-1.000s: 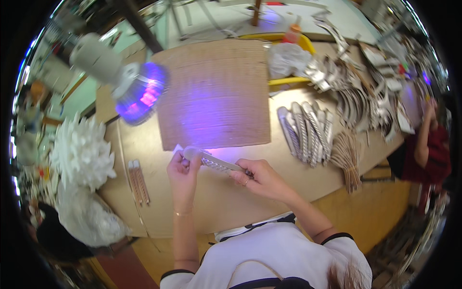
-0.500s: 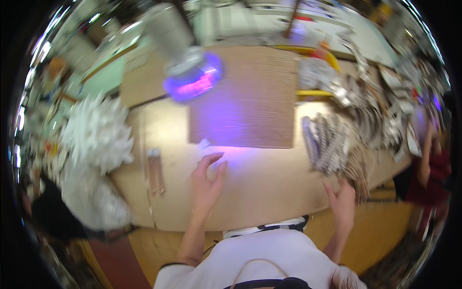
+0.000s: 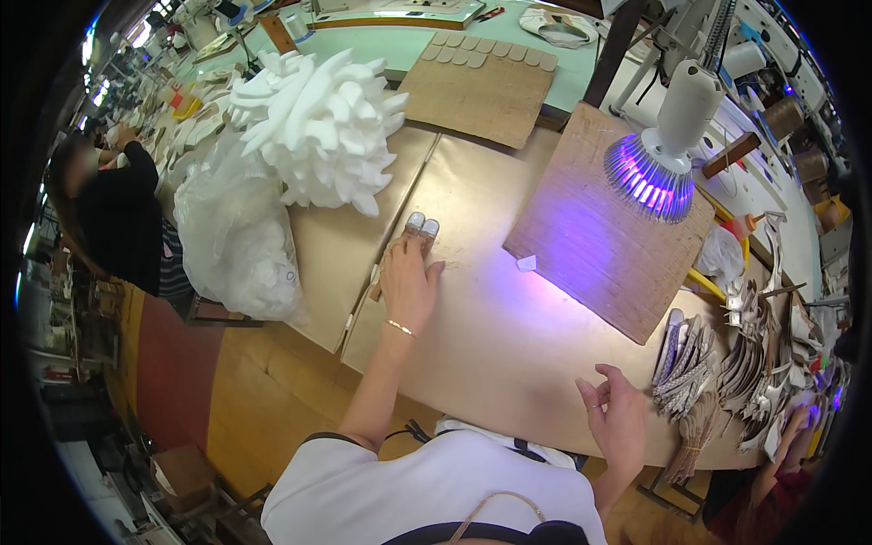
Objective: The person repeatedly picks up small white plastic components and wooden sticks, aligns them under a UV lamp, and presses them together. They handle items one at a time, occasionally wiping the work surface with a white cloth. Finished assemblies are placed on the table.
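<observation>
My left hand [image 3: 407, 283] lies over two slim brown strips with rounded silvery ends [image 3: 422, 224] on the gold-toned tabletop. Its thumb is apart from the fingers, and the palm hides much of the strips. Over the table's near part, my right hand [image 3: 619, 413] is loosely curled, thumb and forefinger apart, with nothing visible in it. Between and beyond the hands, a small white piece [image 3: 527, 263] sits at the near edge of a cardboard sheet [image 3: 599, 218]. A lamp [image 3: 656, 173] with a ribbed head casts violet light on that sheet.
A heap of white foam-like pieces [image 3: 313, 127] and a clear plastic bag [image 3: 241, 236] stand at left. Bundled patterned strips [image 3: 683, 368] and tan strips [image 3: 695, 431] lie at right. Another cardboard sheet [image 3: 481, 95] carries rounded beige pieces. A person [image 3: 118, 204] works at far left.
The view has swung left. My left hand has moved left from the bare tabletop onto the two brown strips. My right hand has moved away from the bundled strips.
</observation>
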The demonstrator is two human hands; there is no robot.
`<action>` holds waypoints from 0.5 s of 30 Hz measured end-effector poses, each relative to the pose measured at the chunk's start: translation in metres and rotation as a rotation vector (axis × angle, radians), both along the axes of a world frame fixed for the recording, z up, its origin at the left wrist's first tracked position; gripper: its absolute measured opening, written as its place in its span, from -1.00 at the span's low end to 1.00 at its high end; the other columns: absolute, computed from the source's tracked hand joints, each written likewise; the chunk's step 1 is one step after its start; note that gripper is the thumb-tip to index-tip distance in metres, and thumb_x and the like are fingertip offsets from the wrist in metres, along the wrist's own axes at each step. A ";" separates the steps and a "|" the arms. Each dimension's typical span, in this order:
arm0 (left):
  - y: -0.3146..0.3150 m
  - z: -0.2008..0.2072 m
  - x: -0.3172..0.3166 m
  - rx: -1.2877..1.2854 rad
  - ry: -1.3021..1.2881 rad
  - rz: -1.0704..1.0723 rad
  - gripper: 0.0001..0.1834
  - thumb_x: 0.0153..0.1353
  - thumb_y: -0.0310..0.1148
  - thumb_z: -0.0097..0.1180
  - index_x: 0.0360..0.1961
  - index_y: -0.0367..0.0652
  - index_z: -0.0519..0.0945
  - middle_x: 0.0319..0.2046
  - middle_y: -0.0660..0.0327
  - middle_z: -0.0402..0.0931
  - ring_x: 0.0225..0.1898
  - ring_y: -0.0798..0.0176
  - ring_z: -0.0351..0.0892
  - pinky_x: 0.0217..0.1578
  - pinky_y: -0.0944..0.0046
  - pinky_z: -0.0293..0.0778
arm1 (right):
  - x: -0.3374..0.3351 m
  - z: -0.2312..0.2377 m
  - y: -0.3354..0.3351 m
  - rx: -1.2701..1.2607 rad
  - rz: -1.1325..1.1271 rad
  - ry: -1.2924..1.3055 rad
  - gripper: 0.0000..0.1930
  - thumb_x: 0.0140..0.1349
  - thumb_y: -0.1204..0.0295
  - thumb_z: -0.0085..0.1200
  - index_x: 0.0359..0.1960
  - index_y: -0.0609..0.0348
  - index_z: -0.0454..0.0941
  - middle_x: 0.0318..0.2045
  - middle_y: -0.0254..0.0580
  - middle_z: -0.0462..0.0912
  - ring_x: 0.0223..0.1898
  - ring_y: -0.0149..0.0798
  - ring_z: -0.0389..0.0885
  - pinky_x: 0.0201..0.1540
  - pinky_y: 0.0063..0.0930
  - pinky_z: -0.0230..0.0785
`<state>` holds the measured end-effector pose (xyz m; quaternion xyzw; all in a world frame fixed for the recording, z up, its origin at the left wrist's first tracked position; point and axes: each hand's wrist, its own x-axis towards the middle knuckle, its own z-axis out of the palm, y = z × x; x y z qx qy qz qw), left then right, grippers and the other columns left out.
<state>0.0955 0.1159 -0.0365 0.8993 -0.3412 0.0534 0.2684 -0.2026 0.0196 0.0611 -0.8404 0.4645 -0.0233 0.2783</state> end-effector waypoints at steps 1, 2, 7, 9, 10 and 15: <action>0.000 -0.002 0.004 0.060 0.038 0.002 -0.64 0.09 -0.38 0.26 -0.09 -0.24 0.50 -0.13 -0.05 0.50 -0.06 -0.11 0.48 -0.08 0.05 0.41 | 0.001 -0.002 0.001 -0.014 0.007 0.011 -0.62 0.22 0.20 0.16 -0.09 0.26 0.54 -0.55 -0.06 0.62 -0.50 -0.11 0.61 -0.40 -0.27 0.40; -0.001 -0.004 0.009 0.047 0.053 -0.007 -0.65 0.08 -0.39 0.27 -0.10 -0.24 0.51 -0.16 -0.03 0.51 -0.08 -0.09 0.49 -0.10 0.05 0.41 | 0.001 -0.004 0.002 -0.026 0.007 0.024 -0.62 0.21 0.21 0.16 -0.08 0.26 0.53 -0.53 -0.06 0.61 -0.48 -0.11 0.62 -0.38 -0.27 0.41; -0.003 -0.014 0.034 0.083 0.133 -0.105 -0.67 0.05 -0.48 0.26 -0.13 -0.27 0.52 -0.25 -0.02 0.55 -0.16 -0.08 0.54 -0.15 0.05 0.45 | -0.004 -0.017 0.009 -0.020 -0.048 0.138 -0.60 0.22 0.24 0.15 -0.01 0.23 0.49 -0.35 -0.01 0.62 -0.32 -0.06 0.62 -0.26 -0.22 0.43; -0.003 -0.018 0.044 0.046 0.180 -0.166 -0.71 0.05 -0.52 0.23 -0.16 -0.30 0.53 -0.28 -0.04 0.58 -0.21 -0.08 0.57 -0.18 0.06 0.47 | -0.004 -0.018 0.009 0.001 -0.090 0.172 -0.59 0.23 0.22 0.12 0.02 0.22 0.48 -0.27 0.01 0.62 -0.27 -0.03 0.62 -0.21 -0.18 0.44; -0.002 -0.019 0.047 0.111 0.200 -0.191 -0.72 0.06 -0.50 0.21 -0.16 -0.29 0.52 -0.25 -0.05 0.56 -0.17 -0.12 0.54 -0.15 0.02 0.45 | -0.005 -0.017 0.009 0.004 -0.081 0.155 -0.59 0.24 0.21 0.11 0.02 0.21 0.47 -0.25 0.01 0.62 -0.24 -0.01 0.61 -0.19 -0.17 0.44; -0.001 -0.014 0.041 0.139 0.080 -0.206 -0.67 0.06 -0.40 0.26 -0.15 -0.32 0.55 -0.16 -0.08 0.50 -0.08 -0.17 0.45 -0.03 -0.01 0.38 | -0.011 -0.008 0.000 0.041 -0.125 0.131 -0.58 0.27 0.14 0.04 -0.01 0.21 0.46 -0.22 0.03 0.61 -0.20 0.06 0.60 -0.15 -0.12 0.43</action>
